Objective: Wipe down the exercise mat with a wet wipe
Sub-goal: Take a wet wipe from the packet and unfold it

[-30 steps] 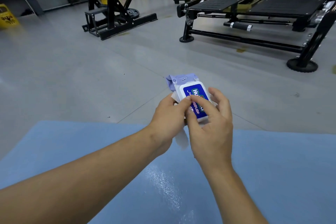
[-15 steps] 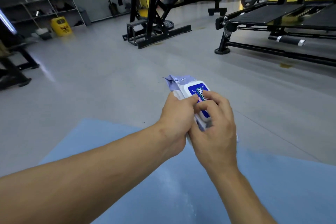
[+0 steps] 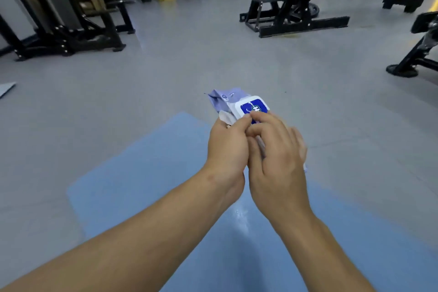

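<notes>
— What is seen, largest first?
— A blue exercise mat [image 3: 147, 197] is laid on the grey floor [image 3: 166, 83]. Above it, a wet-wipe pack [image 3: 237, 104] is clasped by the left hand [image 3: 227, 147]; its lid is pinched by the right hand [image 3: 277, 156].

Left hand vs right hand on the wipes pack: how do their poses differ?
The left hand is curled closed around the side of the wipes pack, carrying it; the right hand lies on top, looser. The left hand's fingers are tucked in, the right hand's fingertips press on the pack's blue lid. Both touch the pack above the blue mat.
</notes>
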A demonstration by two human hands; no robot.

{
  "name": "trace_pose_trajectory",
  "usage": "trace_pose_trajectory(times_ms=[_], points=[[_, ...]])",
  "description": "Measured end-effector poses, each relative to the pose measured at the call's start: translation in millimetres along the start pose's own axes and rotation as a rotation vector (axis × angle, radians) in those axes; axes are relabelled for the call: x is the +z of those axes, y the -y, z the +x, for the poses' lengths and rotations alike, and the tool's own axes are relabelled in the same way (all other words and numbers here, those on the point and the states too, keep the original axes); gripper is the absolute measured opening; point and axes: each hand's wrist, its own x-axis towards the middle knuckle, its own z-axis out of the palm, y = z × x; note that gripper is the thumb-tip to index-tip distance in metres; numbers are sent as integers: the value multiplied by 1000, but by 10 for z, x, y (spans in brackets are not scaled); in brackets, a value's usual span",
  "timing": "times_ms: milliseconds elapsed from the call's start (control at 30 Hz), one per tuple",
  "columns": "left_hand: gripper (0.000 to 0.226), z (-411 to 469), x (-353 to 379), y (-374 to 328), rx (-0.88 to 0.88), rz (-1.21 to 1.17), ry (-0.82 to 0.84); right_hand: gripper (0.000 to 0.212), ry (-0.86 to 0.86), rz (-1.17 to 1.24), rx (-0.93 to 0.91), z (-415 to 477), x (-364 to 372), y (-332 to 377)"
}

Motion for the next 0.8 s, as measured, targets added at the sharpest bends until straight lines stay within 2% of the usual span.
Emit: trace_pose_trajectory(times_ms=[167, 233, 333, 533, 667, 800], points=[[13, 224, -863, 7, 21, 1, -197, 16, 192, 110, -18, 0, 760, 204], [16, 258, -1227, 12, 21, 7, -288, 16, 268, 138, 2, -41, 1084, 298], [19, 253, -1767, 23, 32, -2, -434, 12, 376, 214, 78, -127, 1566, 482], [15, 65, -2791, -10, 51, -66, -677, 23, 569, 387, 226, -468, 2456, 962], [6, -131, -3372, 9, 69, -100, -843, 19, 726, 412, 279, -768, 2970, 1236], [11, -364, -3855, 42, 73, -176, -1013, 17, 880, 490, 377, -1091, 3371, 1459]])
